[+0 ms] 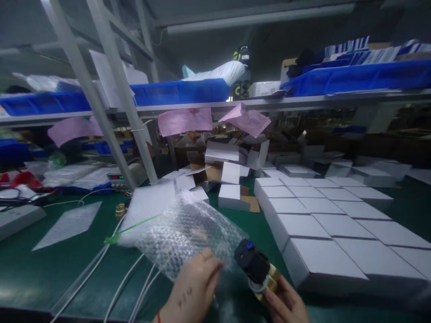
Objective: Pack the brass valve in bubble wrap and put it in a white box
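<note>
My left hand [193, 289], with writing on its back, has its fingers pinched together at the near edge of a clear bubble-wrap sheet or bag [188, 229]. The wrap spreads out over the bench beyond that hand. To its right my right hand [288, 303] is closed around the brass body of a valve with a black actuator [254, 264]. A blue knob sits on the actuator, which points up and to the left, close to the wrap but seemingly apart from it. Fingertips inside the wrap's folds are partly hidden.
Rows of white boxes [323, 224] cover the right of the green bench [84, 282]. Open cartons [224, 152] pile up behind. A brass fitting [120, 211], a stack of white sheets [150, 202] and loose cables [117, 296] lie left. Blue bins [178, 93] stand on the shelf above.
</note>
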